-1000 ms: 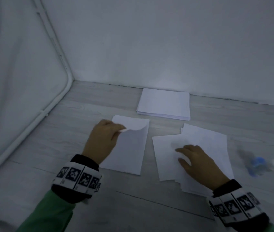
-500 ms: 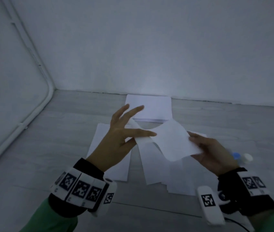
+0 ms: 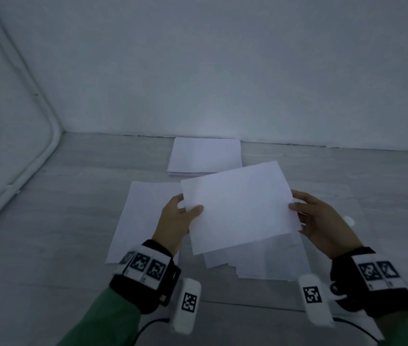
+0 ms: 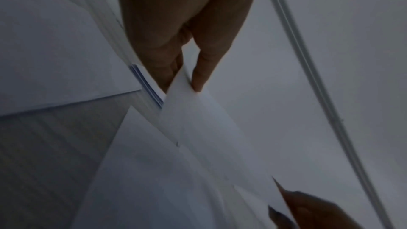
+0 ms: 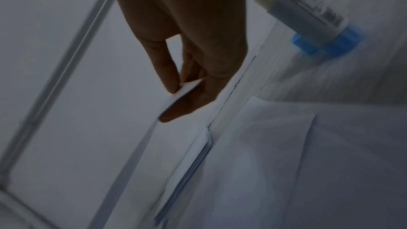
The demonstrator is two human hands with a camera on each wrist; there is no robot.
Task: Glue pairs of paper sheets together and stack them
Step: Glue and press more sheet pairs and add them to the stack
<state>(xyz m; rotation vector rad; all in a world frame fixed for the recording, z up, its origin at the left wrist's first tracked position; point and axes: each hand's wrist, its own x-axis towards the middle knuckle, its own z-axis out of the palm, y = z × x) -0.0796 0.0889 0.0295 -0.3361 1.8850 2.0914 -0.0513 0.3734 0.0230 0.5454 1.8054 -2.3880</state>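
Observation:
A white paper sheet (image 3: 239, 207) is held flat in the air above the floor. My left hand (image 3: 185, 211) pinches its left edge, thumb on top. My right hand (image 3: 297, 208) pinches its right edge. In the left wrist view the left fingers (image 4: 202, 74) pinch the sheet (image 4: 209, 128); in the right wrist view the right fingers (image 5: 169, 76) pinch its edge (image 5: 187, 88). Below it, one sheet (image 3: 145, 216) lies on the left and loose sheets (image 3: 267, 260) lie on the right. A neat stack (image 3: 205, 156) lies by the wall. A glue stick (image 5: 308, 15) with a blue part lies at the right.
The grey wood-look floor (image 3: 48, 233) meets a white wall (image 3: 222, 71) behind the stack. A white pipe (image 3: 35, 158) runs along the left wall. The glue stick's white end (image 3: 349, 221) shows just beyond my right hand.
The sheet, bent between my hands half a second ago, is now flat and level. A second ago both hands were down on the sheets on the floor.

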